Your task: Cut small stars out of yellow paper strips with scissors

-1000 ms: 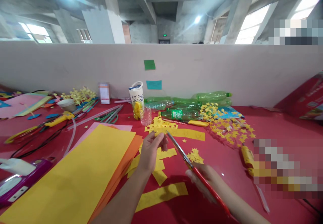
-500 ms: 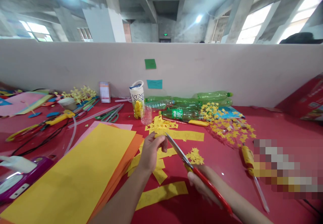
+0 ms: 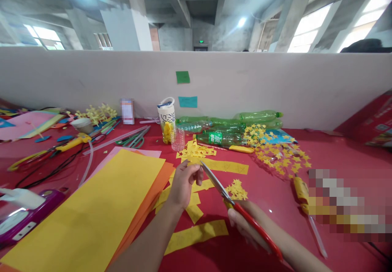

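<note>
Near the middle of the red table, my left hand (image 3: 183, 182) pinches a yellow paper strip (image 3: 226, 166) that reaches out to the right. Red-handled scissors (image 3: 216, 180) are in the closed fingers of my right hand (image 3: 248, 227), their tips at the paper beside my left fingertips. A small pile of yellow stars (image 3: 237, 190) lies just beyond my right hand. More yellow strips (image 3: 196, 236) lie below and around my left hand. Cut-out yellow scraps (image 3: 196, 150) are behind the fingers.
Yellow and orange sheets (image 3: 101, 206) cover the left front, beside a purple power strip (image 3: 33, 219). Green bottles (image 3: 226, 138) and a white cup (image 3: 167, 114) stand or lie along the partition. Scattered stars (image 3: 280, 155) and a glue gun (image 3: 301, 190) are at right.
The free end of the yellow strip has shifted very slightly. Both hands and the scissors look almost unmoved.
</note>
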Demonstrator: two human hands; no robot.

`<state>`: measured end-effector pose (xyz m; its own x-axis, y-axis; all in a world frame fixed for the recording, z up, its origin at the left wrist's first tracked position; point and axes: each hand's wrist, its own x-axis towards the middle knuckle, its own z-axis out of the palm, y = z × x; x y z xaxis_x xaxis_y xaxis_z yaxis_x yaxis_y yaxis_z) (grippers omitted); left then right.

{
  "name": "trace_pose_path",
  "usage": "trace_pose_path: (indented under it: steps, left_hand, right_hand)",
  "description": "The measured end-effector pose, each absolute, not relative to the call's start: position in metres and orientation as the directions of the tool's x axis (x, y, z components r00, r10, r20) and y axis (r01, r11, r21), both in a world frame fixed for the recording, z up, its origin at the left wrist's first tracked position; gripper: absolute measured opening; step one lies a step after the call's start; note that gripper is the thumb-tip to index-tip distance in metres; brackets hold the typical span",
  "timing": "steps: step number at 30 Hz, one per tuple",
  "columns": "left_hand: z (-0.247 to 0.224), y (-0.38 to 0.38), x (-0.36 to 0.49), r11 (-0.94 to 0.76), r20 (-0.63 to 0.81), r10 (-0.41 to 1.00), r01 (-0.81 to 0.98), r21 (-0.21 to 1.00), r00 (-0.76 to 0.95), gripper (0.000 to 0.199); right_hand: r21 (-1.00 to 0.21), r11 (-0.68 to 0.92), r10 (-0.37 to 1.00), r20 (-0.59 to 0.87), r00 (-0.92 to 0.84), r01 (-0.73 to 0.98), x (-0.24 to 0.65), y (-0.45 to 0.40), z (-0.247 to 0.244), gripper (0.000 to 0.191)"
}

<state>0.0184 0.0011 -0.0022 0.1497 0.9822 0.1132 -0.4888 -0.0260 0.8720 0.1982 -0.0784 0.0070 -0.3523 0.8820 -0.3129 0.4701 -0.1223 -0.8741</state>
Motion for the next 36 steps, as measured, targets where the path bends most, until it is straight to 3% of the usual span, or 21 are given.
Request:
trace_pose_path:
  steps: [36]
  left_hand:
    - [0.0002,0.0015,0.0187,-0.019,0.091,0.987,-0.471,0.882,0.129,0.014]
  right_hand:
    - [-0.857,-0.144,0.905,-0.316,-0.284,0.495,0.1931,-0.0765,0.0074,0.051]
